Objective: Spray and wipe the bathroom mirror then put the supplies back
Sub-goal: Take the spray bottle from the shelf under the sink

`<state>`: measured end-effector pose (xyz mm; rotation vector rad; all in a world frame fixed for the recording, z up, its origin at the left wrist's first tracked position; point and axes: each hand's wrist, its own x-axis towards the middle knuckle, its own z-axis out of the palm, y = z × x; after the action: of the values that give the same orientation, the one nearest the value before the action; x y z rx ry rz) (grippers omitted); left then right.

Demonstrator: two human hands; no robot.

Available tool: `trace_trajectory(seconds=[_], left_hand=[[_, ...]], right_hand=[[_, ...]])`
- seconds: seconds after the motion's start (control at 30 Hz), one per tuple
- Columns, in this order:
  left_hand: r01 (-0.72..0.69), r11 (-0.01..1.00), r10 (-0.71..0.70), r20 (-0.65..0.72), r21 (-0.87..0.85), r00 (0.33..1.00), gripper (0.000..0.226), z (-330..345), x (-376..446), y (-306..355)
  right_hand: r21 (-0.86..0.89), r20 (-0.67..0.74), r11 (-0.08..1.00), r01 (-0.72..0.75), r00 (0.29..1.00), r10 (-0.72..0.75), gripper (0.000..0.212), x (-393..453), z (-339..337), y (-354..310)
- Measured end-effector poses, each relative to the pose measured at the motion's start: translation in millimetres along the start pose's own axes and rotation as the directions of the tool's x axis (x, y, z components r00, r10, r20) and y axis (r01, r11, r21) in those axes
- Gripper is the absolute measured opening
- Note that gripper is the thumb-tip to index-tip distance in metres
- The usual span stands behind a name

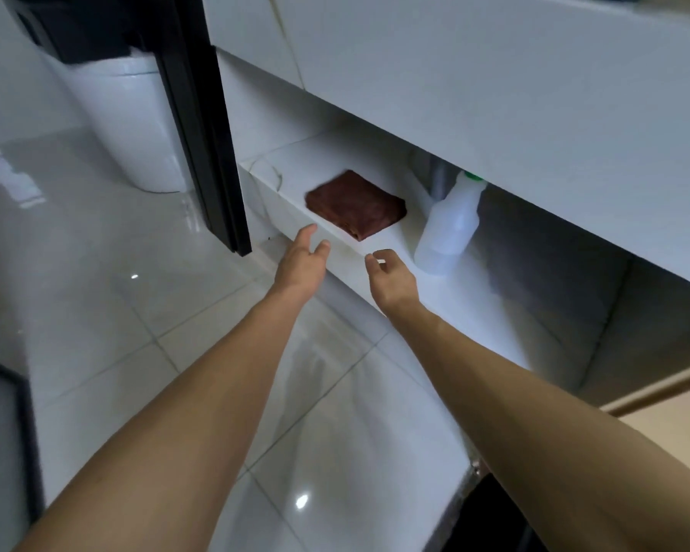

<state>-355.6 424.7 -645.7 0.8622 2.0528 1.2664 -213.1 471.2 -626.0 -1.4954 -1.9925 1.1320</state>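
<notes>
Nearest you, both your bare forearms reach out over the glossy tiled floor (96, 296) toward the low white shelf (447, 296) under the vanity. Your left hand (301, 260) hovers at the shelf's front edge, fingers straight and apart, holding nothing. Your right hand (389, 274) hangs just over that edge, fingers loosely curled, empty. Beyond them, the folded brown cloth (355, 205) lies flat near the shelf's left end, and the white spray bottle (449, 229) stands upright just right of it, apart from both hands.

A low white shelf (379, 243) under the vanity — a folded brown cloth (355, 204) lies near a white spray bottle (447, 229).
</notes>
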Motion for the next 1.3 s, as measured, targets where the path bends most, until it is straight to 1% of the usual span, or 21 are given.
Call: trace_trajectory(seconds=[0.1,0.23,0.37,0.47,0.57,0.7,0.73,0.8,1.0,1.1,1.17,1.3], left_hand=[[-0.005,1.0,0.005,0.04,-0.004,0.999,0.047,13,5,5],[-0.03,0.999,0.034,0.093,-0.036,0.995,0.047,33,5,13],[-0.029,0.999,0.036,0.149,-0.046,0.988,0.047,47,3,22],[-0.035,0.999,0.041,0.163,-0.038,0.986,0.047,48,0,29],[-0.048,0.998,0.052,0.144,-0.029,0.988,0.046,44,3,34],[-0.031,0.999,0.036,0.127,-0.045,0.991,0.044,36,4,32],[-0.02,0.999,0.026,0.124,-0.043,0.992,0.044,34,3,30],[-0.012,0.999,0.016,0.11,-0.033,0.994,0.043,29,-1,24],[0.039,0.998,-0.035,0.078,-0.04,0.996,0.04,16,-2,12],[0.032,0.999,-0.029,0.072,-0.041,0.997,0.041,15,-5,14],[0.025,0.999,-0.022,0.08,-0.039,0.997,0.042,16,-8,17],[0.025,0.997,-0.017,0.12,-0.067,0.993,0.044,24,-16,30]], right_hand=[[0.023,-0.082,1.0,-0.01,0.997,0.012,0.041,3,-11,9],[0.012,-0.167,0.999,-0.031,0.985,0.032,0.041,9,-27,21],[0.026,-0.249,0.99,-0.141,0.958,0.143,0.043,22,-49,33],[0.05,-0.312,0.978,-0.204,0.927,0.209,0.048,34,-71,35],[0.046,-0.35,0.972,-0.229,0.908,0.231,0.067,48,-91,31],[0.021,-0.31,0.976,-0.215,0.927,0.211,0.1,74,-101,33],[0.021,-0.296,0.978,-0.208,0.933,0.205,0.106,80,-101,33],[0.024,-0.28,0.984,-0.175,0.944,0.174,0.111,89,-99,34],[0.057,-0.328,0.995,-0.079,0.94,0.094,0.1,100,-96,38],[-0.036,-0.327,0.998,-0.057,0.944,0.042,0.091,97,-100,35],[-0.098,-0.317,0.994,-0.046,0.948,0.012,0.088,92,-102,31],[-0.119,-0.273,0.993,0.006,0.961,-0.038,0.081,80,-97,31]])
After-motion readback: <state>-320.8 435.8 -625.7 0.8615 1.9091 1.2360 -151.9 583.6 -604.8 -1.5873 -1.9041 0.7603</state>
